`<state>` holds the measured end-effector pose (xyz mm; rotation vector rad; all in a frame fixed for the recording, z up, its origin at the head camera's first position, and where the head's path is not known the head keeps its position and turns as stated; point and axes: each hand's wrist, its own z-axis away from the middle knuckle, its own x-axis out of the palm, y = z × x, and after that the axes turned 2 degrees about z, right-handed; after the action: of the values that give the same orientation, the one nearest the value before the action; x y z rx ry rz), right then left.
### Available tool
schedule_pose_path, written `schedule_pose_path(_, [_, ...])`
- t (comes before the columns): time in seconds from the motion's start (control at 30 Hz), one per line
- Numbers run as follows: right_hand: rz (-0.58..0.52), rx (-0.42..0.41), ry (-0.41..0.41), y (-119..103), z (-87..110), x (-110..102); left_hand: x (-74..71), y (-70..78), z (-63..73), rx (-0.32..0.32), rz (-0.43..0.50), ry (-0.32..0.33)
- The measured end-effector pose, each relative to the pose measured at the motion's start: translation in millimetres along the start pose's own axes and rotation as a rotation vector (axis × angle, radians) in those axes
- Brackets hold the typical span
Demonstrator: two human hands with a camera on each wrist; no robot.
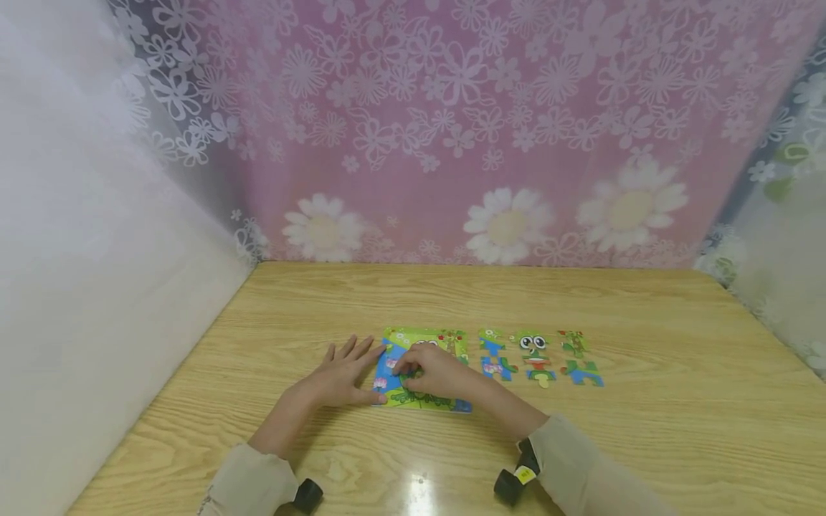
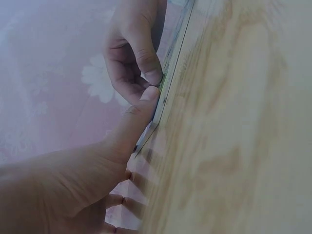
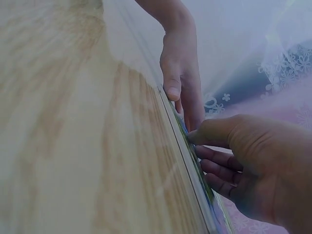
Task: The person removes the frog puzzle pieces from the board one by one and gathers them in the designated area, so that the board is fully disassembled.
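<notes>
In the head view, a frog jigsaw board (image 1: 395, 335) in blue and green lies on the wooden table. My left hand (image 1: 340, 380) spreads its fingers flat beside the board's left edge, thumb resting on its lower left corner. The right hand (image 1: 437, 371) reaches over the board's middle, fingers curled down. Its thumb and fingertips pinch a puzzle piece (image 2: 163, 78), of which only a green sliver shows in the left wrist view. Right of the board lie several loose pieces, among them a frog-face piece (image 1: 533, 344) and a blue-green piece (image 1: 492, 342).
The loose pieces sit in two rows, with a blue piece (image 1: 586, 374) at the lower right. A pink floral curtain (image 1: 413, 143) hangs behind the table (image 1: 310, 301), and a white sheet (image 1: 116, 272) stands along the left side.
</notes>
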<state>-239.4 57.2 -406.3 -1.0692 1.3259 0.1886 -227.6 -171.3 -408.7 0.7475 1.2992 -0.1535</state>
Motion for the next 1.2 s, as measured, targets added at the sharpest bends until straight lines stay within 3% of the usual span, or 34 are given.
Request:
schedule_pose_path(0.37, [-0.071, 0.017, 0.039, -0.4, -2.2, 3.2, -0.9, 0.8, 1.3, -0.006, 0.005, 0.001])
schedule_pose_path(0.97, [-0.070, -0.020, 0.112, -3.1, -0.2, 4.5, -2.2, 2.0, 3.0, -0.007, -0.005, -0.007])
schedule_pose_path(1.2, [-0.092, 0.039, 0.112, -2.4, 1.2, 4.2, -0.9, 1.5, 1.4, 0.004, -0.015, -0.017])
